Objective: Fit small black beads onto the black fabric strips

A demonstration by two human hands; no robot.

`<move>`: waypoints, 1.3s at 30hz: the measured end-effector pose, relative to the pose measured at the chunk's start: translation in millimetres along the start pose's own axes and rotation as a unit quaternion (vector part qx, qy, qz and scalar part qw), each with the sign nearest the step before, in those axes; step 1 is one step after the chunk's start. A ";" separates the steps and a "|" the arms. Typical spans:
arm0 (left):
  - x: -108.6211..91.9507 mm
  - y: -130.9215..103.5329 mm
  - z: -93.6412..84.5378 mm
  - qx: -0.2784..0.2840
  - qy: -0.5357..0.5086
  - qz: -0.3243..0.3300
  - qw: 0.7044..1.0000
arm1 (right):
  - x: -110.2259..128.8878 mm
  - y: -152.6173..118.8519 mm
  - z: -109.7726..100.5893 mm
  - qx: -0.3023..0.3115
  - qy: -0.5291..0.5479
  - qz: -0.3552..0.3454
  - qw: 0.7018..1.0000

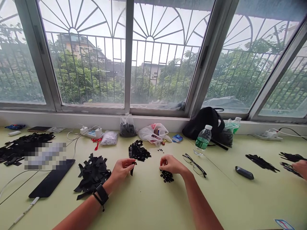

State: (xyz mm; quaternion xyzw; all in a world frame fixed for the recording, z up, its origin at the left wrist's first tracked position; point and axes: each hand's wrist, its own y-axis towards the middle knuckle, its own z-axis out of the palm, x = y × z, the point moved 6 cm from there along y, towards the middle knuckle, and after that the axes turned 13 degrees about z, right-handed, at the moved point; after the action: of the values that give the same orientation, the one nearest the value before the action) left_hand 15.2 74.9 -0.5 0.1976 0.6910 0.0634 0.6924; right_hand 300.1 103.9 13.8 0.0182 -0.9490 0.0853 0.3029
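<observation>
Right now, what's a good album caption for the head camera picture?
By the windows, left hand holding a black strip, right hand at a pile of small black pieces.

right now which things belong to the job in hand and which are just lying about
Likely part of the job: black strip in the left hand; strip pile left of that hand; small black rings under the right hand.

Apparently just lying about: eyeglasses; water bottle; power strip; red-printed plastic bag.

Bare forearms (202, 204) reach forward
The left hand (121, 171) closes in a small pinch; the right hand (173, 164) arches low, curled downward.
</observation>
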 end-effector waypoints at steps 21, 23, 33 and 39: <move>8.7 -0.2 1.5 -0.002 -0.036 -0.031 0.999 | 7.5 -13.9 9.4 -0.078 -0.006 -0.040 0.996; 8.7 -0.5 1.6 -0.001 -0.039 -0.028 0.999 | 8.3 -13.1 11.2 -0.082 -0.013 -0.036 0.996; 1.6 -2.9 4.7 -0.001 -0.069 -0.021 0.997 | 17.4 -13.0 22.4 -0.059 -0.002 -0.046 0.997; 7.6 -2.7 8.4 0.001 -0.078 -0.022 0.997 | 73.7 -29.9 43.3 -0.038 0.139 -0.146 0.979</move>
State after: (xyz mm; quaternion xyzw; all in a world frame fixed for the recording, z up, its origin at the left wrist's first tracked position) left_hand 23.2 73.7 -8.9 0.1873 0.6394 0.0322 0.7450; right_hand 217.8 68.3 26.2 0.1329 -0.8873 0.0061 0.4417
